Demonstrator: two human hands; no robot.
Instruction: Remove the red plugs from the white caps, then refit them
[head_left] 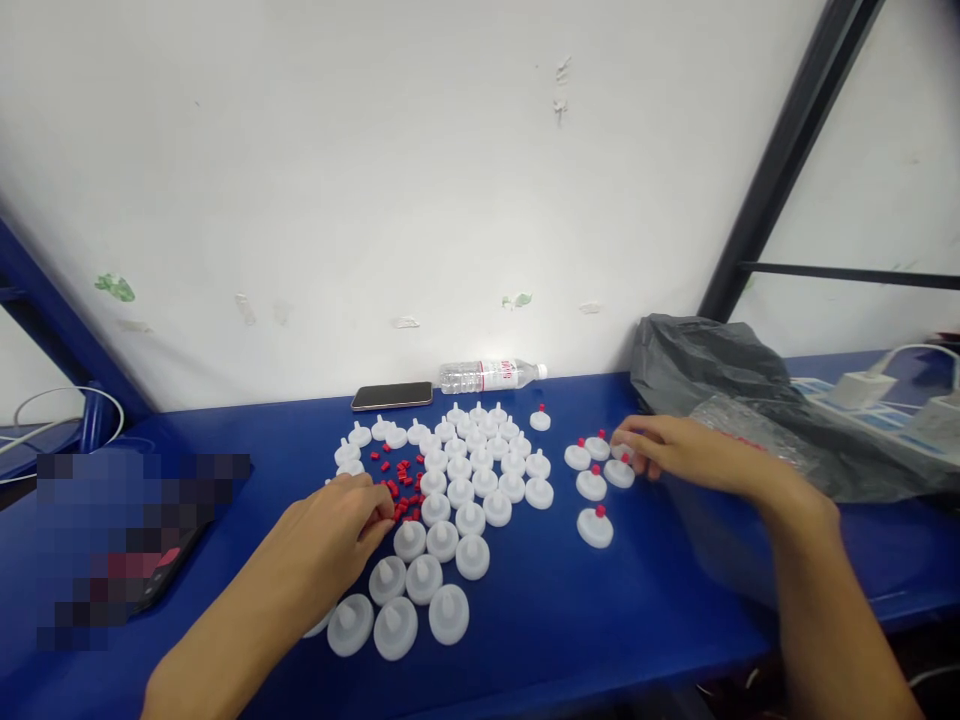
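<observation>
Discs topped in red (591,487) sit apart, perhaps to stay sorted, by the right hand (675,452), the left hand (337,520) beside loose caps (403,466), both hands' fingers narrowed, any hold unclear.

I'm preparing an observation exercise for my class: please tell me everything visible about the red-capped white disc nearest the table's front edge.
The disc is round and white, with the look of smooth plastic. A small red cap tops its raised middle. It rests base down on the blue table, cap pointing up, apart from the other red-capped discs behind it. Only the table appears to touch it; the right hand is farther back. Its underside is hidden.
</observation>
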